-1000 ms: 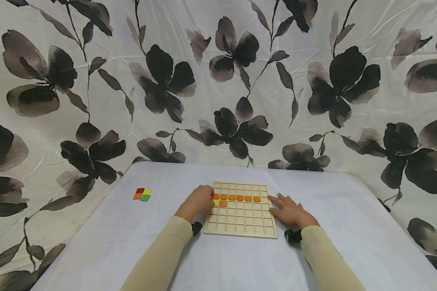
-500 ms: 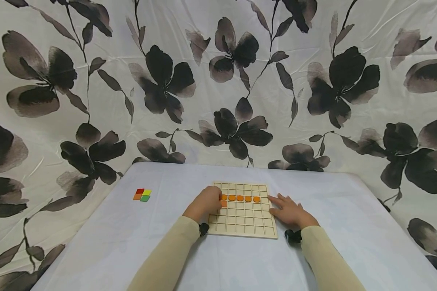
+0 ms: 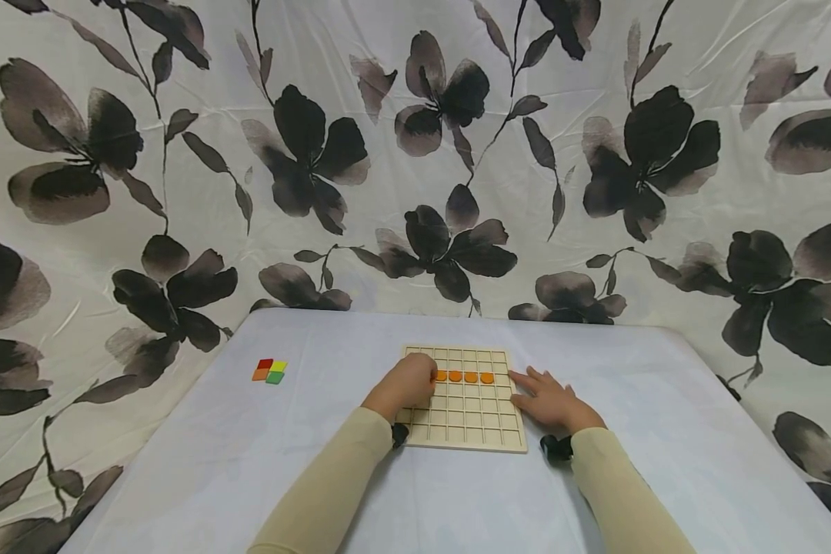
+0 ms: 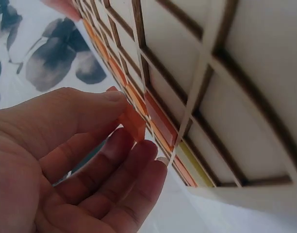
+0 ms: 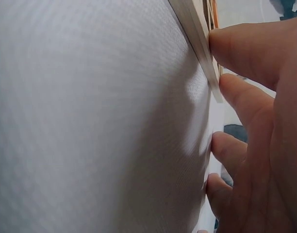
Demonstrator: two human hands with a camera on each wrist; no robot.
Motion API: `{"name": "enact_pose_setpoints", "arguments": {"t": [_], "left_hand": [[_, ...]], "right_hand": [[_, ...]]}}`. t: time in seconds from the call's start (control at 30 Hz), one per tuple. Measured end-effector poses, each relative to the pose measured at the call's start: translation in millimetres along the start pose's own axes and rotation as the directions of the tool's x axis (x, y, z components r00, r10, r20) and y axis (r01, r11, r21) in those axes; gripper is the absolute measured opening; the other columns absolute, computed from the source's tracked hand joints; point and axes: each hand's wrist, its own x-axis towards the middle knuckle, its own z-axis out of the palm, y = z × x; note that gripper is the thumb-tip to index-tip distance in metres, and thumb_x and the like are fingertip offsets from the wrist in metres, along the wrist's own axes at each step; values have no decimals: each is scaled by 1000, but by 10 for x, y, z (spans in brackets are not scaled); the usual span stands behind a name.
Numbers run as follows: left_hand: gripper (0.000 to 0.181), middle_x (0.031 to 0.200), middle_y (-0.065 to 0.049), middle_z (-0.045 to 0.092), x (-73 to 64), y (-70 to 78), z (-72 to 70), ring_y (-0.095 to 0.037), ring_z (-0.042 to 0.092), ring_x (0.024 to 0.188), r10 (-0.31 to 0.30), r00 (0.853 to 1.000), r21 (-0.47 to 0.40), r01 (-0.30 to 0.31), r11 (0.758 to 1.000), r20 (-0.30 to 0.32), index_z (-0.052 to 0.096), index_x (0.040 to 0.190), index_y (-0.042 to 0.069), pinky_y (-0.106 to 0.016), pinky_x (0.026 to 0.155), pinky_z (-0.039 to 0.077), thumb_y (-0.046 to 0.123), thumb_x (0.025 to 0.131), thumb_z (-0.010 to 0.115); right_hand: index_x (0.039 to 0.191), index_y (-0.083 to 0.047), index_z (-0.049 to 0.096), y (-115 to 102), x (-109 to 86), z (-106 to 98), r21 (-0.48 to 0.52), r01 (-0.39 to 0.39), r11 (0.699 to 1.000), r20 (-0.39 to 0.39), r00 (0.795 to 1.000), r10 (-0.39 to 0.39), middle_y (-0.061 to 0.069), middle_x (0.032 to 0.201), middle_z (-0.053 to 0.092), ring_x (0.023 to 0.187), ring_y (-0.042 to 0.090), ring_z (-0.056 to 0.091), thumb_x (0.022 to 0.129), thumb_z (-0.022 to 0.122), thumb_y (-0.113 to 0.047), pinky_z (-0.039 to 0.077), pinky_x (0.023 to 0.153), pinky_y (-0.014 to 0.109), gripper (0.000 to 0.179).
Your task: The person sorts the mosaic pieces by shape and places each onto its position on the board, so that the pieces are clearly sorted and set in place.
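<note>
Tabletop setting, kind of room unclear, white cloth-covered table (image 3: 471,504), creased white fabric sheet with dark grey flower print (image 3: 388,181) hanging behind the table

Grid board (image 3: 467,422) is being partly covered by left hand (image 3: 407,383) in head view, cropped in both wrist views.

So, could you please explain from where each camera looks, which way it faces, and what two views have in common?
Head: worn on the head, facing forward and down at the white table, gridded board and floral backdrop; left hand, right hand and sleeves show.
Left wrist: worn there, facing an orange piece pinched beside the board; only the left hand shows clearly.
Right wrist: worn there, facing low across the table to the board's edge; right-hand fingers show.
Shared: head and left wrist both show the left hand and board.
</note>
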Motion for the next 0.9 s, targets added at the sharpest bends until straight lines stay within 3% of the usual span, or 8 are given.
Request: {"name": "enact_pose_setpoints", "arguments": {"t": [0.33, 0.67, 0.9], "left_hand": [[8, 89, -4, 68, 92, 56, 50, -14, 53, 72, 19, 1000, 23, -20, 1000, 11, 70, 88, 5, -30, 71, 50, 2, 86, 63], [11, 92, -5, 69, 93, 136, 70, -14, 55, 77, 33, 999, 31, -34, 999, 19, 71, 88, 4, -31, 78, 51, 0, 87, 61], [12, 90, -3, 70, 114, 152, 117, -13, 54, 74, 39, 999, 74, -40, 996, 10, 71, 91, 5, -29, 75, 51, 2, 89, 60]], "right_hand": [[151, -24, 35, 17, 14, 7, -7, 2, 1000, -1, 1000, -2, 21, 159, 22, 145, 50, 11, 99, 45, -45, 5, 108, 74, 57], [151, -24, 34, 49, 31, 13, 1, -1, 1000, 2, 1000, 1, 19, 159, 21, 146, 49, 9, 99, 45, -45, 4, 109, 73, 58], [152, -26, 33, 76, 63, 31, -9, -6, 1000, -3, 1000, 6, 17, 160, 20, 146, 47, 9, 99, 44, -45, 4, 110, 72, 57]]}}
